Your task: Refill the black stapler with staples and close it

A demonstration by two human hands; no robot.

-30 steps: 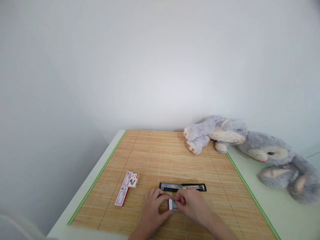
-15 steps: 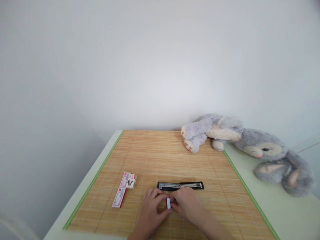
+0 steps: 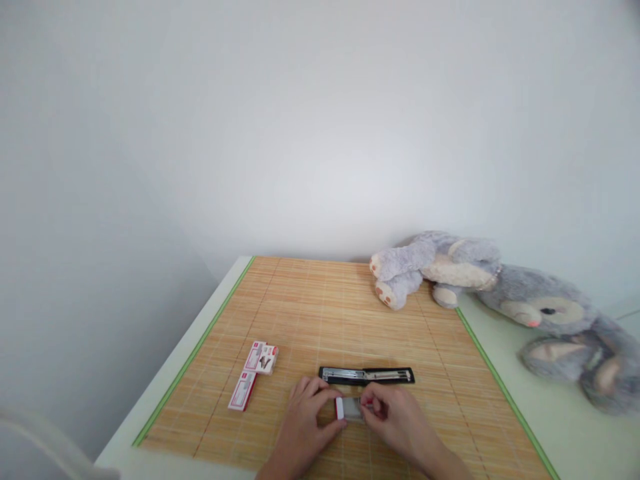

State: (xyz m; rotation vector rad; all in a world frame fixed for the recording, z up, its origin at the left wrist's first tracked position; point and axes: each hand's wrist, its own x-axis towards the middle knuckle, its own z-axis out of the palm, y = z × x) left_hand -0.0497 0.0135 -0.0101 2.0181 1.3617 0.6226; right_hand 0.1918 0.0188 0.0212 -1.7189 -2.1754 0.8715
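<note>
Forearms (image 3: 445, 460): cut off below.
Left hand (image 3: 307, 420): palm down, thumb and forefinger clamped on the small box (image 3: 340, 408) at its white end.
Right hand (image 3: 397, 415): curled, pinching its red right end, mostly hidden.
Small box: between both hands on the mat (image 3: 320, 303); grey middle indistinct.
Stapler (image 3: 345, 375): opened flat, just beyond.
Plush toy (image 3: 530, 293): ear cut off at right.

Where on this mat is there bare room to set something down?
The widest bare stretch of mat lies beyond the opened stapler, between the small boxes and plush toy. More bare mat runs from the stapler's right end toward the green edge. It's crowded just this side of the stapler, where left hand and right hand hold a small item.
</note>
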